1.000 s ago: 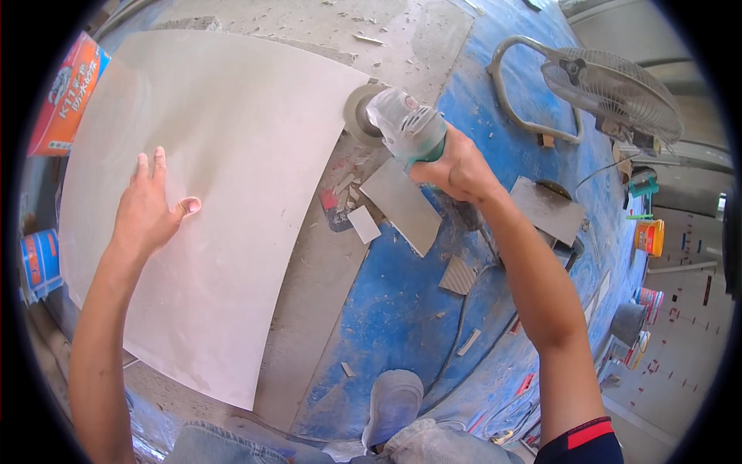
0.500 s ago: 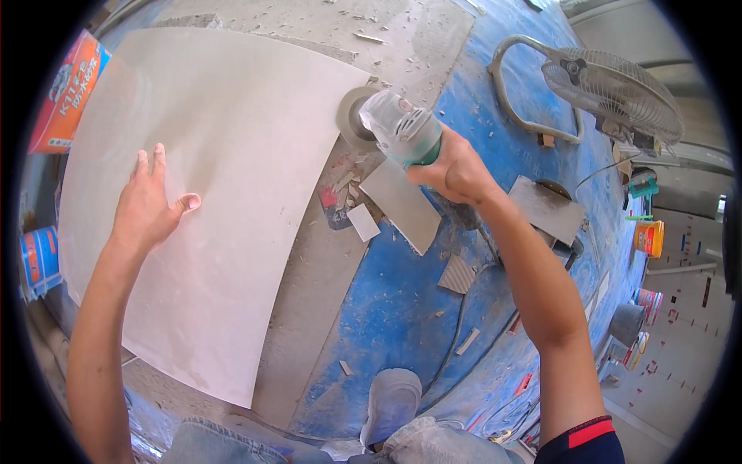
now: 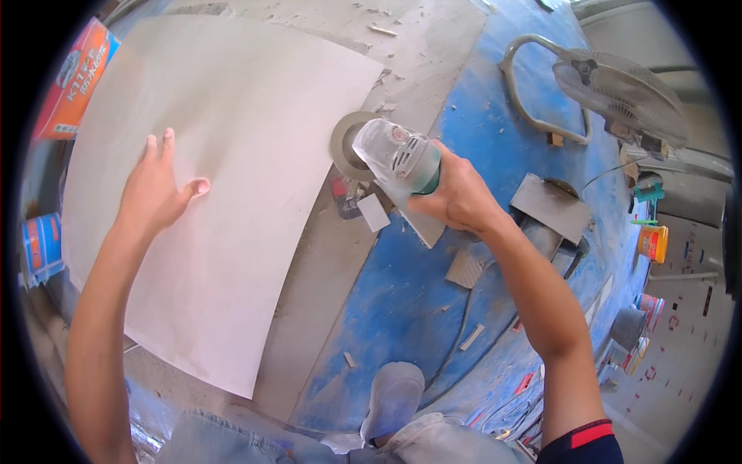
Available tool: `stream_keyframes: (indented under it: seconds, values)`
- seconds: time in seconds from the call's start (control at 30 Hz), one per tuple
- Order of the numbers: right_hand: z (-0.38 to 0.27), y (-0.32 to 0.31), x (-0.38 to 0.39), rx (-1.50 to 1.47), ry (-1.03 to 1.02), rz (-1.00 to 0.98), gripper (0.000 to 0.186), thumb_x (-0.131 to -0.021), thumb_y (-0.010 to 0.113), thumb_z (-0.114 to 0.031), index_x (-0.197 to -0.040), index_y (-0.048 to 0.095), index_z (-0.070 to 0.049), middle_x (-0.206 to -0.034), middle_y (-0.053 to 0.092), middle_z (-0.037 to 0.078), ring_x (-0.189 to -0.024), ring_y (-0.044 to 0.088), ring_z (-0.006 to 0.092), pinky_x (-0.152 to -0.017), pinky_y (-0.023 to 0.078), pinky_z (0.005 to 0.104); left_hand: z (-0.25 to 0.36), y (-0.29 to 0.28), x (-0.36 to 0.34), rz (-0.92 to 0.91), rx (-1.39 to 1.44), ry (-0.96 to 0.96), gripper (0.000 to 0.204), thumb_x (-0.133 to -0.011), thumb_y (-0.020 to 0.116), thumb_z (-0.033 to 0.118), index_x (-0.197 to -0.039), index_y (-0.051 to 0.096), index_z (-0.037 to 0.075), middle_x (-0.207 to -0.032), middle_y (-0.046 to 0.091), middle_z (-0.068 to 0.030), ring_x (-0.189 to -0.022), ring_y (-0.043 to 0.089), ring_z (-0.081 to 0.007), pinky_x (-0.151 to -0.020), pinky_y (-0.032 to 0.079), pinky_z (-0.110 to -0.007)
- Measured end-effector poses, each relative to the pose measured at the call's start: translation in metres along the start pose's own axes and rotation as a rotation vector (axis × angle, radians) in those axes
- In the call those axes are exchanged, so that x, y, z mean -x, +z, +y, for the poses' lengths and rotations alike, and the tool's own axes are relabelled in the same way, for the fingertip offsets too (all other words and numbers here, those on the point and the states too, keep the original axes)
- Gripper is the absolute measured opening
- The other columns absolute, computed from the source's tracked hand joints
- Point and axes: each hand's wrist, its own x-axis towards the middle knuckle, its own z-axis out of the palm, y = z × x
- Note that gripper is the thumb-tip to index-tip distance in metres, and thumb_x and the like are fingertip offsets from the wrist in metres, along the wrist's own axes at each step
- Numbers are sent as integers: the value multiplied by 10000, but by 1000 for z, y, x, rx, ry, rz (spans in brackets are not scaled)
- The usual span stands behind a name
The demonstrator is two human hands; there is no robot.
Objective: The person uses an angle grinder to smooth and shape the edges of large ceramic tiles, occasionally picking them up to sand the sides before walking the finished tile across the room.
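Note:
A large pale tile point(image 3: 232, 255) lies flat on the left, with a dusty grey smear across its upper part. My left hand point(image 3: 160, 193) rests on it, fingers stretched and thumb out to the side. My right hand point(image 3: 456, 189) is wrapped round the green body of an angle grinder point(image 3: 398, 155), whose front is coated in white dust. The grinder's round disc point(image 3: 342, 147) meets the tile's right edge. Just below the grinder lie a small white offcut point(image 3: 374, 213) and a larger tile piece point(image 3: 423, 228), partly hidden by the tool.
A grey floor fan point(image 3: 618, 85) stands at the upper right. A tile piece point(image 3: 550, 209) lies over another tool on the blue floor sheet point(image 3: 402, 309), where a cable point(image 3: 465, 317) runs. An orange box point(image 3: 76, 77) and a blue bucket point(image 3: 41, 246) stand at the left.
The grinder has moved a little down along the tile's right edge, towards me. My left hand stays flat in about the same spot on the tile.

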Motion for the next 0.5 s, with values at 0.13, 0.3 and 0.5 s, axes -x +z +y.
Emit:
stream_keyframes:
  seconds: [0.13, 0.3, 0.5]
  values:
    - [-5, 5, 7, 56, -9, -38, 617, -631, 763, -257, -1176, 564, -46, -1000, 686, 240, -949, 655, 425, -816, 523, 443, 1, 1, -1, 7, -18, 5, 1062, -798, 746, 547, -1532, 249, -37, -1491, 314, -400, -1288, 490, -500, -1056, 437, -464]
    - [-13, 9, 18, 119, -1, -97, 609, -632, 767, -254, -1160, 554, -40, -970, 683, 244, -947, 649, 436, -818, 519, 460, 1, 3, -1, 7, -23, 1, 1062, -804, 723, 582, -1532, 255, -33, -1493, 313, -400, -1276, 503, -498, -1047, 445, -462]
    - [-18, 16, 29, 148, -44, -135, 568, -639, 777, -238, -1114, 542, -34, -950, 679, 244, -937, 649, 440, -810, 516, 476, 8, -5, 0, -8, -29, -22, 1058, -807, 717, 589, -1530, 261, -34, -1495, 312, -398, -1282, 499, -495, -1054, 439, -462]
